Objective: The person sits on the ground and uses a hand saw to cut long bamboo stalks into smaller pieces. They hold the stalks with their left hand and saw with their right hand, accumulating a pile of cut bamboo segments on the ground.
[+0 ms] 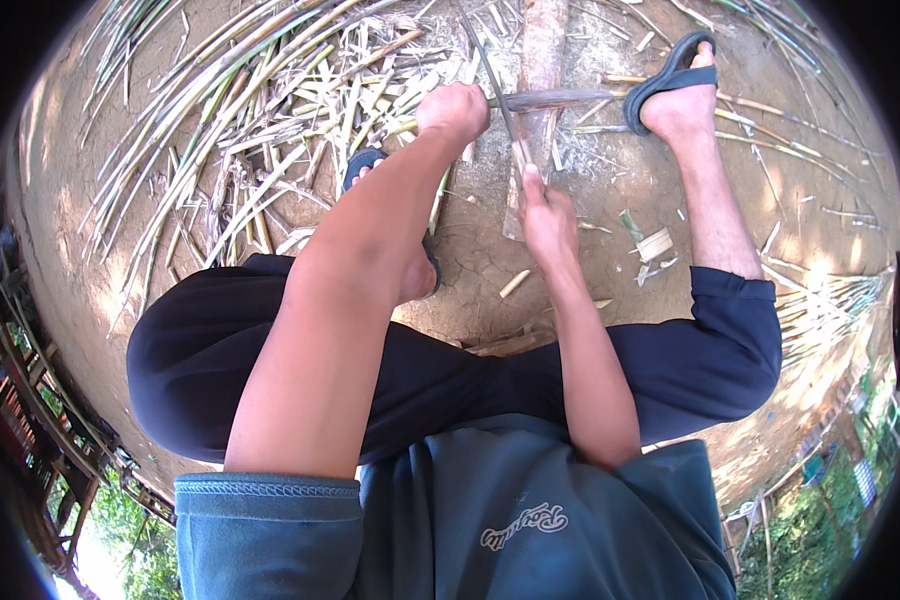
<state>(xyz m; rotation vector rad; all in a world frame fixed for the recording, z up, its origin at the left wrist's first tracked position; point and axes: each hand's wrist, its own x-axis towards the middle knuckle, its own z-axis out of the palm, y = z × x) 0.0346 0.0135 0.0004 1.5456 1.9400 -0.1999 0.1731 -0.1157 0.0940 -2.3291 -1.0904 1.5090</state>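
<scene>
My left hand [455, 112] is closed in a fist around one end of a dark, dry-looking stalk [560, 99] that lies crosswise over a long wooden board [544, 45]. My right hand [549, 215] grips a long-bladed knife [490, 72], its thumb laid along the base of the blade. The blade slants up and to the left, crossing the stalk just right of my left fist. Whether it touches or has cut into the stalk, I cannot tell. My right foot's dark sandal [660, 88] is at the stalk's far end.
Cut stalk pieces [370, 95] lie heaped on the left, with long green-yellow stalks [185, 120] around them. More thin stalks [800, 135] lie beyond my right foot, and a bundle [830, 310] sits at the right. Chips [655, 243] dot the bare earth. My bent legs flank the board.
</scene>
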